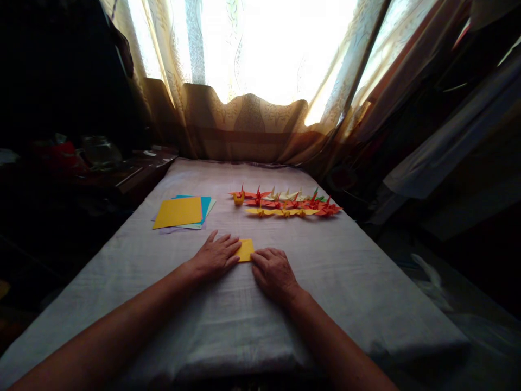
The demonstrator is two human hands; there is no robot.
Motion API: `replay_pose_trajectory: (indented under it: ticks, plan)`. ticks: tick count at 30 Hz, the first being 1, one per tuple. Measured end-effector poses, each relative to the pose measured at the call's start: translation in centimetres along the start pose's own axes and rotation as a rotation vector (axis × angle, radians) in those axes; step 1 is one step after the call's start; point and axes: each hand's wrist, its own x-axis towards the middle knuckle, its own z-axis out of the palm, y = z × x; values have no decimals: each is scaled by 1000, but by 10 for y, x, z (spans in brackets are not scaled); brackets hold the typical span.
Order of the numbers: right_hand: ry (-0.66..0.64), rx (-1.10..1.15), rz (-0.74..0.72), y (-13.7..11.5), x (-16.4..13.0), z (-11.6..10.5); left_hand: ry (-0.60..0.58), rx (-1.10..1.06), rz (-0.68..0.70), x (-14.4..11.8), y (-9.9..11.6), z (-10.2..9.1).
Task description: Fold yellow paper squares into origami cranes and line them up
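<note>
A small folded square of yellow paper (245, 250) lies flat on the cloth-covered table between my hands. My left hand (217, 254) rests flat with its fingers spread, the fingertips over the paper's left edge. At the lower right corner of the paper, my right hand (273, 270) has its fingers bent and drawn together, with the thumb side touching the edge. Whether those fingers pinch the paper is hidden. Beyond the hands, several folded paper cranes (293, 204) in red, yellow, cream and green stand in rows.
Left of the cranes lies a loose stack of paper sheets (179, 212), yellow on top with blue, pale green and lilac below. A white cloth (171, 320) covers the table. Behind it hangs a curtain (244, 125) before a bright window. A dark side table with a glass jar (101, 151) stands left.
</note>
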Motion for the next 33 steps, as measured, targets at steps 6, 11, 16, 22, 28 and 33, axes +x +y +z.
replay_pose_trajectory:
  ticks: [6,11,16,22,28,33]
  plan:
    - [3,33,-17,19,21,-1,-104,-10,81,19,-12,-4]
    - [-172,-7,-11,24,33,6,-146,-12,146,30,-21,-5]
    - [-273,6,19,27,25,8,-48,-38,166,16,-34,11]
    - [-269,-15,67,26,21,5,218,16,150,6,-34,15]
    - [-234,1,61,25,24,2,392,-111,286,4,-8,10]
    - [-191,38,-59,36,31,-10,411,-171,262,2,-5,13]
